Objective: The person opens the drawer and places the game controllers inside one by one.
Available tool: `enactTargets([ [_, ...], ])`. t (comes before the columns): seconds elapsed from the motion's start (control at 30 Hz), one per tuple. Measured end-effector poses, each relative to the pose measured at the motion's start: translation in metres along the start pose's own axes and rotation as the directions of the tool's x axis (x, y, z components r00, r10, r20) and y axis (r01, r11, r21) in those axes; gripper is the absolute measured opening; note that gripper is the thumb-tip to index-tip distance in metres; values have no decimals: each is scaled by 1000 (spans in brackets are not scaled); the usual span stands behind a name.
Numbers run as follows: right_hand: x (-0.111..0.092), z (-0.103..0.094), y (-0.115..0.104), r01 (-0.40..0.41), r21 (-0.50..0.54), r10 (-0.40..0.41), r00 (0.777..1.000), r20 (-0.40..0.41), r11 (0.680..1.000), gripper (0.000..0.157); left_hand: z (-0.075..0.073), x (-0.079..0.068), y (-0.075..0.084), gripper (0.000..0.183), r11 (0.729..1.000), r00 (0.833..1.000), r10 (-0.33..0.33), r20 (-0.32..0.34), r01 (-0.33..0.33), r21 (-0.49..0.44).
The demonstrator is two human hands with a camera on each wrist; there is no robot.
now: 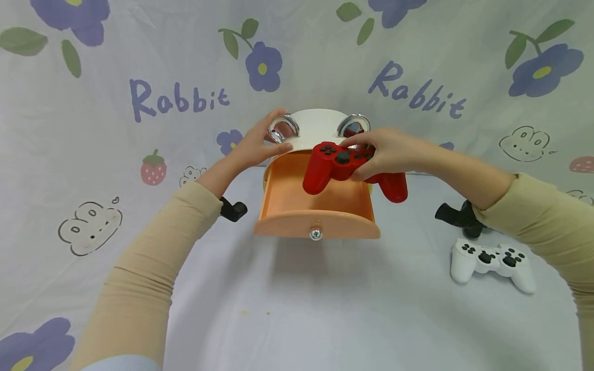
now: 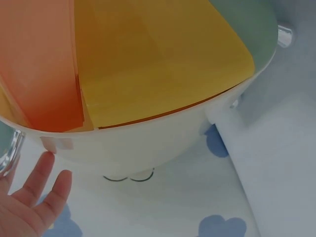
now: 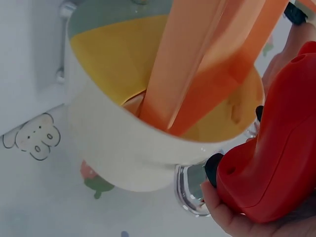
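Observation:
A white rounded cabinet (image 1: 320, 126) with silver ring-shaped trim on both sides of its top stands in the middle. Its orange drawer (image 1: 292, 198) is pulled out, with a silver knob (image 1: 316, 234) on the front. My left hand (image 1: 260, 144) rests at the cabinet's upper left corner; in the left wrist view a fingertip touches the white shell and the fingers are fairly straight. Above the drawer, my right hand (image 1: 392, 149) pinches a red game controller (image 1: 320, 167) by its middle. In the right wrist view the red controller (image 3: 271, 168) covers part of that hand.
A white game controller (image 1: 492, 262) lies on the white table (image 1: 315, 319) at right. Black wrist-worn gear shows at the left wrist (image 1: 233, 209) and right wrist (image 1: 459, 217). Behind stands a patterned cloth (image 1: 181, 56) with flowers and lettering.

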State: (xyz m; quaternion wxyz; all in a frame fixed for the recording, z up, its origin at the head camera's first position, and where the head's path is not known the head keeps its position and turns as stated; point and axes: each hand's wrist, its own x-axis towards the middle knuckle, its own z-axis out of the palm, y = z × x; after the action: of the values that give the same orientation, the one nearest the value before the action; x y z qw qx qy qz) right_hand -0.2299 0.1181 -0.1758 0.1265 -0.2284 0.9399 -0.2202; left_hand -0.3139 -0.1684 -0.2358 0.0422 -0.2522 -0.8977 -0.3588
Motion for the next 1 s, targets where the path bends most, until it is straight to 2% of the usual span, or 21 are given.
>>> enactTargets([
  [0.17, 5, 5, -7, 33, -49, -33, 999, 9, 998, 58, 0, -1, 1, 76, 1000, 1000, -4, -1, 4, -1],
  [0.47, 16, 16, -15, 74, -70, -72, 997, 33, 995, 59, 0, -1, 0, 76, 1000, 1000, -14, 3, 14, 4],
  [1.0, 34, 36, -23, 111, -59, -106, 991, 75, 992, 61, -1, -2, 2, 76, 1000, 1000, 2, -1, -2, 2],
])
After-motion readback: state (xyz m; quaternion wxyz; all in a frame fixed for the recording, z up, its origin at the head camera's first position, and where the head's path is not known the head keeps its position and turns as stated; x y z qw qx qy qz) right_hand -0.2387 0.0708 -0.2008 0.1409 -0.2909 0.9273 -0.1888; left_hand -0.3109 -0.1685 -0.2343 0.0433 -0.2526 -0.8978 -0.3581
